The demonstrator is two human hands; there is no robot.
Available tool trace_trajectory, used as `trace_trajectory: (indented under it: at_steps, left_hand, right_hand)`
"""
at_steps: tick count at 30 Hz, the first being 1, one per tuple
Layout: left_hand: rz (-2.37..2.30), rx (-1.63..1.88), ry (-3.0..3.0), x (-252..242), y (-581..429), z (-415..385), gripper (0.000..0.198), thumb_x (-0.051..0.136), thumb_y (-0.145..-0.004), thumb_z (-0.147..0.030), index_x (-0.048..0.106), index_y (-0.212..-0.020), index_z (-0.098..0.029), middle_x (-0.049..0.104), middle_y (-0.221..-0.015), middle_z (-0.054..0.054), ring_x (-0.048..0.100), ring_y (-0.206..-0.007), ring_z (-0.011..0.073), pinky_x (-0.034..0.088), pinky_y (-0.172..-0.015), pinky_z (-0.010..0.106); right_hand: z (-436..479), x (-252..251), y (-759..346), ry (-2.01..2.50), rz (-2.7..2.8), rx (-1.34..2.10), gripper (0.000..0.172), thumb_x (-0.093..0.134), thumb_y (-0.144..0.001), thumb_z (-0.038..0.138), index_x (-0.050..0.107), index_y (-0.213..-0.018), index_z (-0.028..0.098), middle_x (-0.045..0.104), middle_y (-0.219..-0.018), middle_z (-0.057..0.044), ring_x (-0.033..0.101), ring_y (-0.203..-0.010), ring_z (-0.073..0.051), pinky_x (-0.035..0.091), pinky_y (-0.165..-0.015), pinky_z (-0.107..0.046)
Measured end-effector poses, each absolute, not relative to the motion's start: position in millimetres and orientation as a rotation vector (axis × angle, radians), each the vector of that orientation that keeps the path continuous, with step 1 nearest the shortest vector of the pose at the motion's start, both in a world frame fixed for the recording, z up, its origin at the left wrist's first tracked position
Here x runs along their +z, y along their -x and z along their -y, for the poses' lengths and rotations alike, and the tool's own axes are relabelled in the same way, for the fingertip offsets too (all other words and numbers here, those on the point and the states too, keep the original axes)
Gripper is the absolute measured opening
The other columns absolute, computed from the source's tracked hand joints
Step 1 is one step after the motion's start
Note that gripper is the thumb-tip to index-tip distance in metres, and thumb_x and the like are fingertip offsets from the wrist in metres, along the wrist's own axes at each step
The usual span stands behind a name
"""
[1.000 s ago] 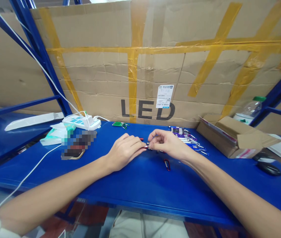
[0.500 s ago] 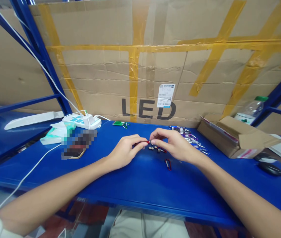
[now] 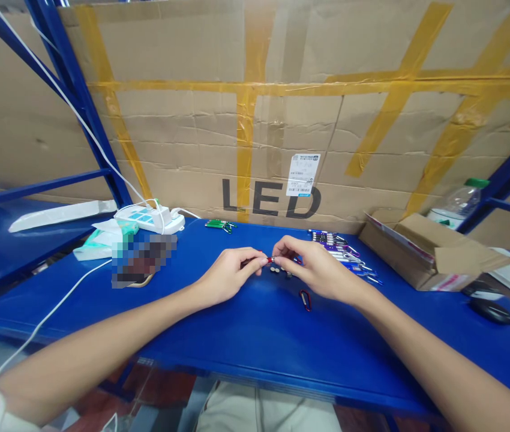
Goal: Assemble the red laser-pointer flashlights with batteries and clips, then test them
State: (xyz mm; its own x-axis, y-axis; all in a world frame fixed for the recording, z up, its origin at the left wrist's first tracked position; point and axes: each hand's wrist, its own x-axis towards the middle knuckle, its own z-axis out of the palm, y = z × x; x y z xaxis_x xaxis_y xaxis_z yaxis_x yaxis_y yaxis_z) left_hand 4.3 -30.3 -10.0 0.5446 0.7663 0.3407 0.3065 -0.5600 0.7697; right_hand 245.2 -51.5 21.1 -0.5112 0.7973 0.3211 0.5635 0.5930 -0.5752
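Observation:
My left hand (image 3: 224,277) is closed in a pinch around a small red flashlight (image 3: 269,260), a slim tube held level above the table. My right hand (image 3: 311,264) pinches at its right end, where a small silver bit shows between thumb and forefinger. Whether that bit is part of the tube or a loose cell I cannot tell. Just below the fingers, several button cells (image 3: 275,270) lie on the blue table (image 3: 255,336), partly hidden by my right hand. A red carabiner (image 3: 305,300) lies nearer to me.
Slim tubes with carabiners (image 3: 349,261) lie in a row beyond my right hand; green ones (image 3: 219,225) lie at the back. An open cardboard box (image 3: 417,255) and black mouse (image 3: 491,310) are at right. Left are a power strip (image 3: 160,222), tissue pack (image 3: 102,240) and blurred phone (image 3: 144,264).
Both hands stay together at the red flashlight, with only small finger shifts. My right fingers now cover more of the button cells. The whole view has shifted slightly.

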Motion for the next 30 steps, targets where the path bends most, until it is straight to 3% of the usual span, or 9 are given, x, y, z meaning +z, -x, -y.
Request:
trace_trajectory:
  at_steps: [4, 10, 13, 18, 23, 30]
  left_hand:
    - [-0.851, 0.896, -2.122, -9.6, -3.9, 29.8, 0.041, 0.055, -0.106, -0.046, 0.072, -0.083, -0.016, 0.071, -0.087, 0.002, 0.061, -0.081, 0.0164, 0.043, -0.078, 0.027]
    - [-0.899, 0.762, -2.010, -12.1, -4.3, 26.6, 0.051, 0.052, -0.104, -0.054, 0.068, -0.075, -0.015, 0.055, -0.065, -0.002, 0.042, -0.058, 0.0114, 0.031, -0.058, 0.026]
    - [-0.905, 0.741, -1.964, -14.2, -5.3, 26.6, 0.048, 0.055, -0.102, -0.055, 0.071, -0.082, -0.015, 0.060, -0.068, -0.001, 0.045, -0.057, 0.0114, 0.034, -0.054, 0.025]
    - [-0.896, 0.794, -2.004, -16.3, -5.5, 27.7, 0.035, 0.061, -0.100, -0.047, 0.078, -0.104, -0.016, 0.075, -0.088, 0.005, 0.062, -0.066, 0.0148, 0.050, -0.064, 0.026]
    - [-0.830, 0.976, -2.408, -14.6, -0.4, 27.8, 0.021, 0.064, -0.105, -0.035, 0.078, -0.108, -0.019, 0.076, -0.099, 0.005, 0.068, -0.085, 0.0181, 0.052, -0.078, 0.028]
    - [-0.645, 1.076, -2.683, -15.6, 7.1, 25.6, 0.019, 0.058, -0.110, -0.031, 0.073, -0.115, -0.019, 0.074, -0.105, 0.007, 0.070, -0.096, 0.0193, 0.055, -0.087, 0.030]
  right_hand:
    - [50.5, 17.8, -246.1, 1.059, 2.329, 0.386, 0.013, 0.055, -0.109, 0.031, 0.062, -0.101, 0.022, 0.072, -0.096, -0.002, 0.062, -0.082, -0.018, 0.045, -0.075, -0.030]
    - [49.4, 13.8, -249.2, 0.988, 2.419, 0.250, 0.014, 0.051, -0.112, 0.031, 0.060, -0.105, 0.023, 0.070, -0.102, -0.005, 0.063, -0.090, -0.020, 0.046, -0.080, -0.031]
    - [47.9, 11.2, -249.3, 0.983, 2.433, 0.241, 0.014, 0.051, -0.112, 0.030, 0.061, -0.105, 0.023, 0.070, -0.102, -0.006, 0.063, -0.090, -0.021, 0.046, -0.080, -0.031]
    - [46.0, 7.6, -247.9, 1.006, 2.442, 0.242, 0.012, 0.053, -0.111, 0.029, 0.062, -0.105, 0.023, 0.071, -0.100, -0.005, 0.063, -0.087, -0.021, 0.045, -0.078, -0.032]
    - [49.4, 10.5, -244.2, 1.055, 2.389, 0.363, 0.012, 0.055, -0.109, 0.029, 0.063, -0.102, 0.023, 0.071, -0.092, -0.002, 0.062, -0.078, -0.018, 0.043, -0.073, -0.030]
    - [53.8, 13.1, -239.7, 1.121, 2.228, 0.707, 0.017, 0.060, -0.104, 0.035, 0.066, -0.099, 0.021, 0.070, -0.082, 0.000, 0.057, -0.069, -0.016, 0.043, -0.065, -0.028]
